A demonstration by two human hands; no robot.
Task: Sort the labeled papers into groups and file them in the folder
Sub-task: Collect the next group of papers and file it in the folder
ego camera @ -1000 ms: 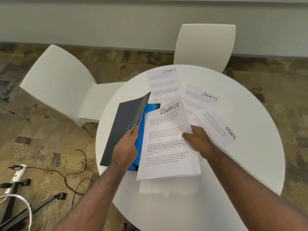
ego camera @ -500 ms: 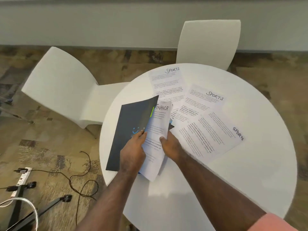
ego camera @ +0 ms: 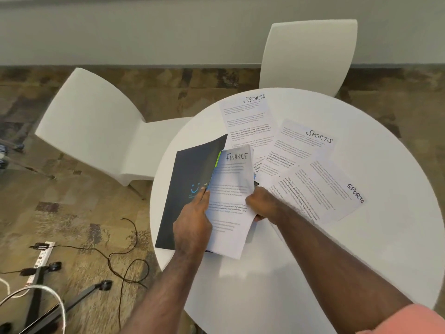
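The left hand pinches the dark folder cover up and open, while the right hand grips the FINANCE papers at their right edge. The stack's long axis runs along the spine — already half under the cover, lying left of the right hand. Three SPORTS sheets wait on the counter, nearer the right hand.

On the worktop, the folder lies left; the FINANCE paper sits in it, three SPORTS papers right.
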